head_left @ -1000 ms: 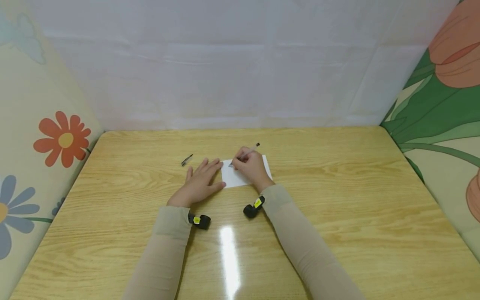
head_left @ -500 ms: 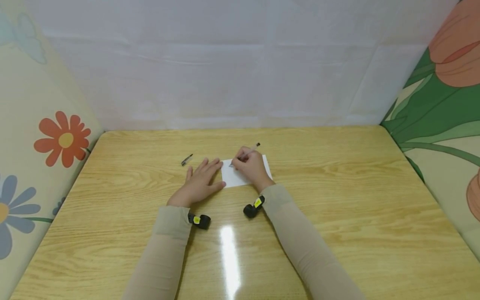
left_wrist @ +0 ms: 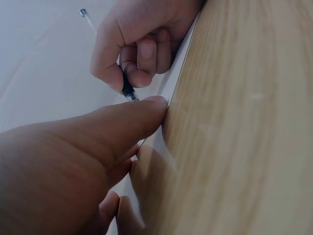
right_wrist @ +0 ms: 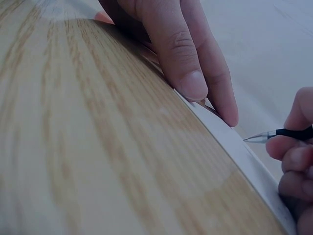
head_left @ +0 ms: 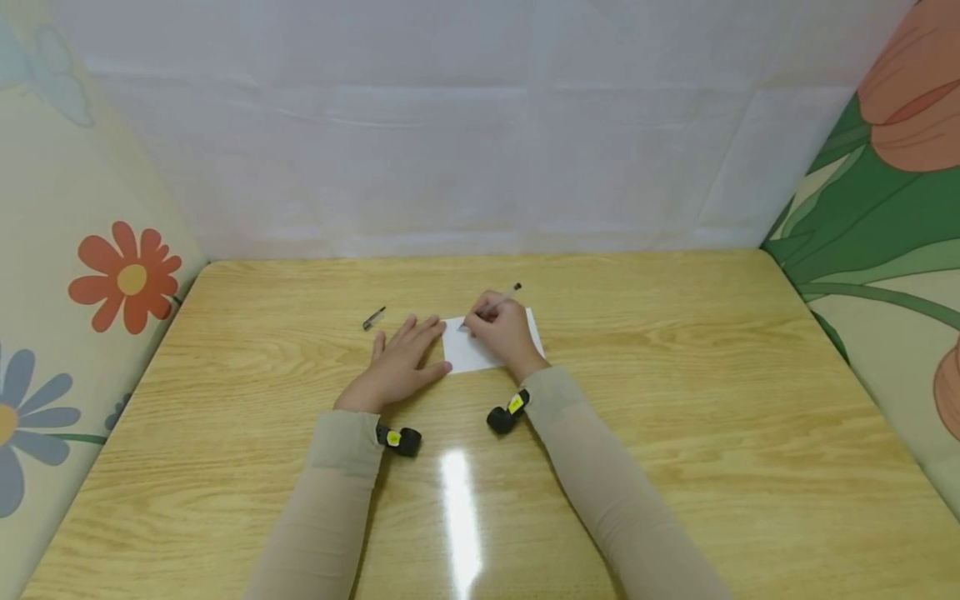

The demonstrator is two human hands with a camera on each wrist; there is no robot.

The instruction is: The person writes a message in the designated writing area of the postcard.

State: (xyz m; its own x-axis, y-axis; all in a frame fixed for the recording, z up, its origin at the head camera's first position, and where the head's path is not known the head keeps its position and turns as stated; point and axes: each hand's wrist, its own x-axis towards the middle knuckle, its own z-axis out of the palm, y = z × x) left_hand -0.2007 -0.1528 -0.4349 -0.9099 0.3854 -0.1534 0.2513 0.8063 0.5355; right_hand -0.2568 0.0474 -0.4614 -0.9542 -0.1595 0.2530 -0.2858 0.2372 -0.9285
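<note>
A small white sheet of paper (head_left: 467, 354) lies flat on the wooden table. My left hand (head_left: 397, 367) rests beside it with spread, straight fingers, the thumb and a fingertip touching its left edge. In my right hand (head_left: 506, 333) a pen (head_left: 510, 294) with a clear barrel is pinched between thumb and fingers, tilted, its dark end up to the right. The right wrist view shows the pen's pointed metal tip (right_wrist: 252, 139) at or just over the paper (right_wrist: 230, 142); contact is hard to tell. No marks on the sheet can be made out.
A pen cap (head_left: 373, 318) lies on the table (head_left: 675, 375) beyond my left hand. White cloth (head_left: 480, 167) hangs behind the table's far edge, and flower-printed panels (head_left: 885, 208) stand at both sides. Black wrist cameras (head_left: 405, 442) sit at the cuffs.
The pen and right hand have shifted only very slightly over the paper. The left hand, sheet and cap stay in place.
</note>
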